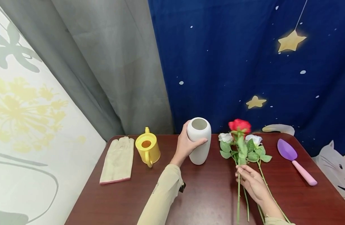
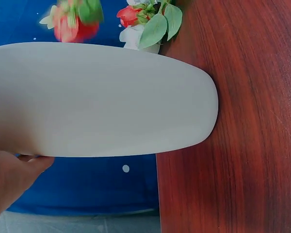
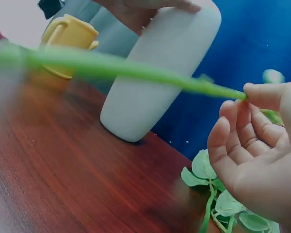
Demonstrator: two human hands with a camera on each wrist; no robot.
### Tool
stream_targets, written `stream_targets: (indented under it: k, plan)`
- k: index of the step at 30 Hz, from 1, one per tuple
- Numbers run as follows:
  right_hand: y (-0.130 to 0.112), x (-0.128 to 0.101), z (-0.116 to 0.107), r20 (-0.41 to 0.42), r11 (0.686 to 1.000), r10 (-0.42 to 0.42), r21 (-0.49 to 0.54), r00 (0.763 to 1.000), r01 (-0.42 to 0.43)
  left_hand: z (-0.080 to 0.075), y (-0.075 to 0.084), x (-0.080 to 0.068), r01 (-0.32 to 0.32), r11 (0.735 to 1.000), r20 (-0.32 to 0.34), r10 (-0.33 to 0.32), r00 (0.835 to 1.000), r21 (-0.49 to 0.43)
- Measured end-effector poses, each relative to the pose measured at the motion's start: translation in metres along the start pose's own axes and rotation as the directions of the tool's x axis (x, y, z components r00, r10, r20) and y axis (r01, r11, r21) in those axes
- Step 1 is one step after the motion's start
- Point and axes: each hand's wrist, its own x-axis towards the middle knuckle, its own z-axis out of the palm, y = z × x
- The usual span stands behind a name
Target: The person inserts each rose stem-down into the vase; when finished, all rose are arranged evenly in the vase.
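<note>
My left hand [image 1: 187, 143] grips the upper part of a white vase [image 1: 200, 153], thumb across its front. The vase stands upright on the table, its round mouth facing up. In my right hand [image 1: 252, 181] a red rose [image 1: 240, 125] is pinched by its green stem [image 3: 160, 75] between thumb and fingers. The bloom is raised, and the stem's lower end points toward the table's near side. Under and beside that hand lie more flowers, among them a left white rose [image 1: 225, 137] and a right white rose [image 1: 254, 139], with leaves and long stems; another red bloom [image 2: 129, 17] shows among them.
Left of the vase stands a yellow watering can [image 1: 154, 153], and beyond it lie cream work gloves [image 1: 118, 161]. A purple trowel [image 1: 287, 150] with a pink handle lies at the right. Curtains [image 1: 206, 62] hang behind the brown table [image 1: 211, 193].
</note>
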Motion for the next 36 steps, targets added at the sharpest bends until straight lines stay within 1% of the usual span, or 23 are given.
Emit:
stream_targets:
  k: [2, 3, 4, 7, 9, 11, 14, 17, 21, 25, 29, 32, 36]
  plan:
    - [-0.002, -0.001, -0.002, 0.028, 0.997, -0.013, 0.074, 1.000, 0.010, 0.000, 0.001, 0.000, -0.007, 1.000, 0.002, 0.007, 1.000, -0.002]
    - [-0.002, -0.002, -0.003, 0.027, 0.996, -0.013, 0.083, 1.000, 0.011, 0.000, 0.001, 0.000, -0.008, 1.000, 0.003, 0.008, 1.000, -0.005]
    - [-0.002, -0.003, -0.003, 0.014, 0.997, -0.012, 0.078, 1.000, 0.011, 0.000, 0.002, 0.000, -0.009, 1.000, 0.003, 0.009, 1.000, -0.006]
    - [-0.003, -0.005, -0.002, -0.051, 1.000, 0.006, 0.009, 0.999, -0.005, 0.000, 0.002, 0.000, -0.015, 1.000, -0.001, 0.015, 1.000, -0.010]
    - [-0.004, -0.007, -0.001, -0.074, 0.999, 0.005, -0.035, 0.997, -0.007, 0.000, 0.002, -0.001, -0.013, 1.000, -0.004, 0.013, 1.000, -0.011]
    - [-0.005, -0.009, 0.000, -0.073, 0.999, -0.010, -0.051, 0.997, 0.006, 0.001, 0.002, -0.002, -0.013, 1.000, -0.007, 0.013, 1.000, -0.010]
    - [-0.008, -0.012, -0.001, -0.043, 0.998, -0.056, -0.036, 0.997, 0.055, 0.001, 0.001, -0.002, -0.011, 1.000, -0.007, 0.011, 1.000, -0.009]
    - [-0.012, -0.015, -0.004, -0.010, 0.993, -0.115, 0.029, 0.993, 0.115, 0.001, 0.001, -0.003, -0.014, 1.000, -0.006, 0.014, 1.000, -0.002]
    - [-0.018, -0.016, -0.011, 0.002, 0.974, -0.159, 0.167, 0.987, 0.156, 0.001, 0.002, -0.002, -0.015, 1.000, -0.007, 0.015, 1.000, -0.004]
    - [-0.022, -0.017, -0.018, -0.028, 0.944, -0.172, 0.282, 0.985, 0.173, 0.001, 0.001, -0.002, -0.016, 1.000, -0.005, 0.016, 1.000, -0.014]
    - [-0.024, -0.019, -0.023, -0.053, 0.903, -0.193, 0.380, 0.980, 0.199, 0.002, 0.001, -0.001, -0.013, 1.000, -0.003, 0.013, 1.000, -0.015]
    - [-0.025, -0.019, -0.024, -0.083, 0.875, -0.203, 0.432, 0.976, 0.219, 0.002, 0.000, -0.001, -0.010, 1.000, -0.005, 0.010, 1.000, -0.012]
    - [-0.027, -0.017, -0.022, -0.138, 0.856, -0.219, 0.448, 0.966, 0.258, 0.001, 0.000, -0.001, -0.007, 1.000, -0.005, 0.007, 1.000, -0.004]
